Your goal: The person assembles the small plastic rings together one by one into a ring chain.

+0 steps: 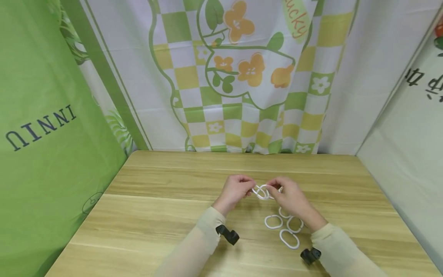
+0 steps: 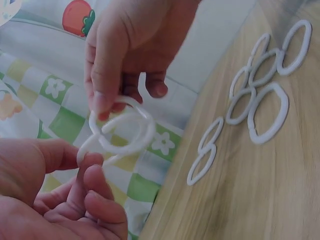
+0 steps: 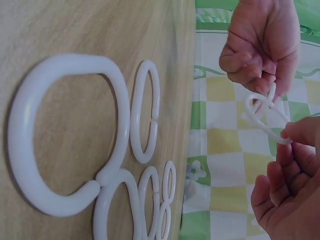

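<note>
- Left hand (image 1: 235, 191): thumb and fingertips were closed in a pinch on the near end of the held rings (image 2: 149, 131).
- Right hand (image 1: 290, 197): thumb and fingers were likewise pinched on the opposite side; the two hands were just apart.
- Held rings were kept up off the tabletop (image 1: 152, 231), between the hands, crossed over each other; whether fully linked couldn't be told.
- Loose rings (image 3: 23, 120) were laid flat on the tabletop, some touching, below and near the right hand. A split was seen in the nearest one, right wrist view.
- Handling, judged: light, stiff plastic with slight spring at the split, smooth so a bit slippery, not fragile unless overspread.
- Grip: best taken by thumb and fingertip beside the split, gap left uncovered.
</note>
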Demonstrator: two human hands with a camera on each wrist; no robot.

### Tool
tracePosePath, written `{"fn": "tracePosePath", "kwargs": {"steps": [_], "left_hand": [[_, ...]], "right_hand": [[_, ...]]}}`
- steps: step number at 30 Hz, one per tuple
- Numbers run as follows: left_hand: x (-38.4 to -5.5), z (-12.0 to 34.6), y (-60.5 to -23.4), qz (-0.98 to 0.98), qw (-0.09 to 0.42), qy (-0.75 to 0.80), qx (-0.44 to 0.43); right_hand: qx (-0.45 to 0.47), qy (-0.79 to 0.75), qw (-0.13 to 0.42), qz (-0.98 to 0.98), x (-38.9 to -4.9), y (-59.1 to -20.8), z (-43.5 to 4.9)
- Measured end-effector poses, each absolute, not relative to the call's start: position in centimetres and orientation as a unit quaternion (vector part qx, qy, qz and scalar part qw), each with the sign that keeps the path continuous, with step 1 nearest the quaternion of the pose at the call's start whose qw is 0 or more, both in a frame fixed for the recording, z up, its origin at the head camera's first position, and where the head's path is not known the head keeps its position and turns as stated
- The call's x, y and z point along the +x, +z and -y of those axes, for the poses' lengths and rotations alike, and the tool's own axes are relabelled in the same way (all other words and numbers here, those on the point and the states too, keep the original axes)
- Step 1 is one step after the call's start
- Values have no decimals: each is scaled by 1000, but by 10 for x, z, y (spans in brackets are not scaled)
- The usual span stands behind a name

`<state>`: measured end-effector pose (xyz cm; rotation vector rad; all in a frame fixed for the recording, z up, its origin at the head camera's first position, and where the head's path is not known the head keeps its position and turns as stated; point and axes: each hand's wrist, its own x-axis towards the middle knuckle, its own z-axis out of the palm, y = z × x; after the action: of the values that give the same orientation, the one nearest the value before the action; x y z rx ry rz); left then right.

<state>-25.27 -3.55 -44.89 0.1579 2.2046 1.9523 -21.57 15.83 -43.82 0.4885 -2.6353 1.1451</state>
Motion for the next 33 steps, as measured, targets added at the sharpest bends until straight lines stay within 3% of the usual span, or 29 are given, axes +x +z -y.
{"fn": "tracePosePath", "kwargs": {"steps": [10,20,33], "left_hand": [[-259,42,-456,-785,81,608,87],[-257,47,-450,-785,98,582,187],[-257,49,-446,-803,86,558,190]], "right_hand": [[114,436,120,884,-220,-433,-163],[75,468,113,873,-227,-436,-162],[91,455,46,885,-245,-451,-193]]}}
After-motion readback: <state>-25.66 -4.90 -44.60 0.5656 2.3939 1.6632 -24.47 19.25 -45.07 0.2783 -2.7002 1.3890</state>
